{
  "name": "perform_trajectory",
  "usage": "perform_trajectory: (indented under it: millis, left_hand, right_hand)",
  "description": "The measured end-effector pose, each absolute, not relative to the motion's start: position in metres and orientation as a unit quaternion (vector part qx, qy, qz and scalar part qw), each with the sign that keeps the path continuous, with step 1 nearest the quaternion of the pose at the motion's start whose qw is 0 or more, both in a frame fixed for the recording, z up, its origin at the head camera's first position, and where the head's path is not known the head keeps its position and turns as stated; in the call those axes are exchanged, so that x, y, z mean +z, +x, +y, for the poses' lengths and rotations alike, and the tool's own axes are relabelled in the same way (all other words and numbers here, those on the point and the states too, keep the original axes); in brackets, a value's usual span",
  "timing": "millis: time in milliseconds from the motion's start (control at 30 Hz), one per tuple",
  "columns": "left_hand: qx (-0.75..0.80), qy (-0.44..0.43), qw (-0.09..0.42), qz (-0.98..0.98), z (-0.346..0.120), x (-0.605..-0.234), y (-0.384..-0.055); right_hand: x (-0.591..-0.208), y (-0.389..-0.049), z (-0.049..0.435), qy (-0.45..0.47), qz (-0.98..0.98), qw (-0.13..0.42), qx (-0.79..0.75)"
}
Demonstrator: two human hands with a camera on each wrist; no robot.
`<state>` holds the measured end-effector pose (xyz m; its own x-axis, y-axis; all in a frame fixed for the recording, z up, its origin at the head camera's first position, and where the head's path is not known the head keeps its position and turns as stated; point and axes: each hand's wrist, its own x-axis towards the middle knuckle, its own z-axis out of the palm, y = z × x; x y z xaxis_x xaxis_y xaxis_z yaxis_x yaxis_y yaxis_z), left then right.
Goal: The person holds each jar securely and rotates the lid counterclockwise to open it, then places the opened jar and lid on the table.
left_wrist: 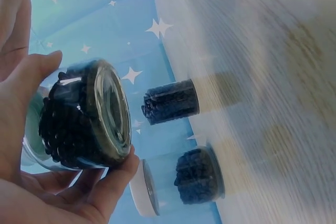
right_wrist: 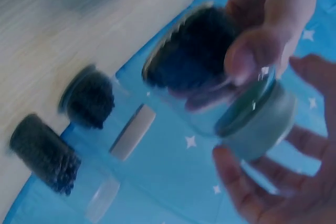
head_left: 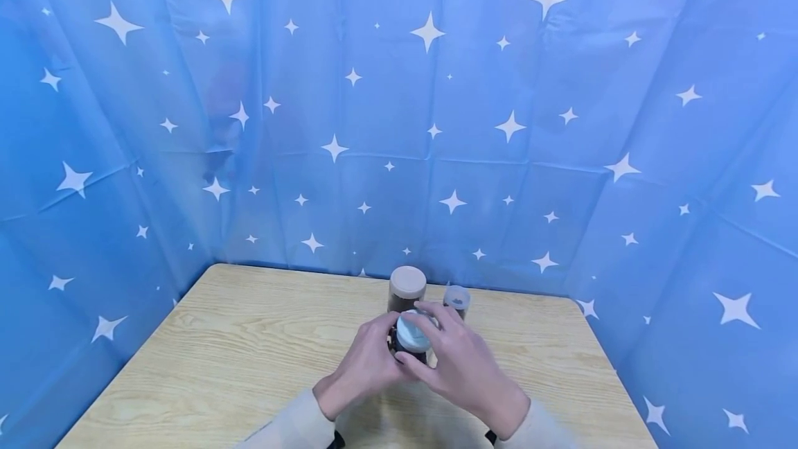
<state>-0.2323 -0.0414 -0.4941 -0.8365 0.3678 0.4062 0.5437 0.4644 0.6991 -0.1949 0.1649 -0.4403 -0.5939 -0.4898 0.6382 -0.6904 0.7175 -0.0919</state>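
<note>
My left hand (head_left: 369, 357) grips a clear glass jar (left_wrist: 79, 116) partly filled with dark beans or beads, held up off the table. A pale green lid (head_left: 413, 332) tops this jar, facing up toward the head view. Around that lid curl the thumb and fingers of my right hand (head_left: 464, 362), with fingertips right at its edge in the right wrist view. Two more clear jars with similar dark contents stand just behind: a wider one with an off-white lid (head_left: 408, 281) and a narrower one with a translucent lid (head_left: 458, 295).
A light wood-grain table (head_left: 280, 338) lies under both hands. Its back edge runs close behind the two standing jars. Blue curtains (head_left: 386, 116) with white stars hang along the back and both sides.
</note>
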Motion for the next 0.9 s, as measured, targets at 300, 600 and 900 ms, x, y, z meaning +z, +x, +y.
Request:
perform_trajectory:
  millis: [300,600,900]
  left_hand:
    - [-0.441,-0.261,0.105,-0.852,-0.0402,-0.4931,-0.2314]
    - [-0.445,-0.261,0.099,-0.851,-0.0406,-0.4931,-0.2301]
    - [-0.453,-0.270,0.095,-0.844,-0.0406,-0.4946,-0.2303]
  right_hand:
    - [-0.4470,-0.1915,0.1533,0.285,-0.887,0.318,0.176]
    - [-0.4473,-0.1914,0.1533,0.287,-0.884,0.322,0.178]
    - [-0.4483,-0.1907,0.1546,0.291,-0.881,0.325,0.185]
